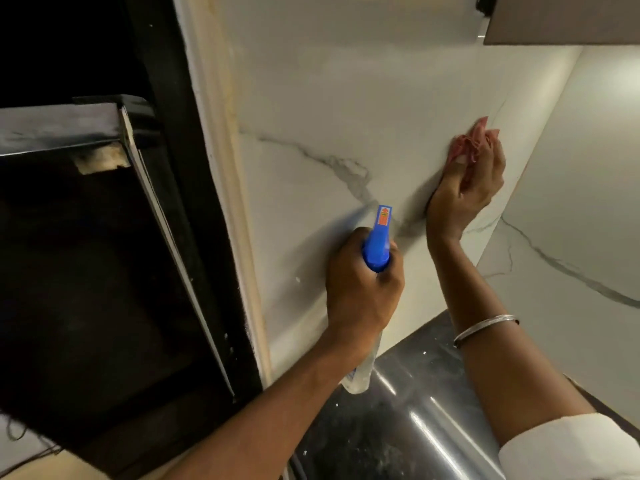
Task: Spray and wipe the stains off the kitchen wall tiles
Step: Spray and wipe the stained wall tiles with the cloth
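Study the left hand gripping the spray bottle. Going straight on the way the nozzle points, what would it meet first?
Probably the wall tile near its grey vein, the spray bottle in the left hand touching first; depth unclear. The cloth in the right hand lies aside.

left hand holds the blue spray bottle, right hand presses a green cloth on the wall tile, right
The head view shows a pink cloth, not green. Left hand holds the spray bottle; right hand presses the cloth on the wall tile.
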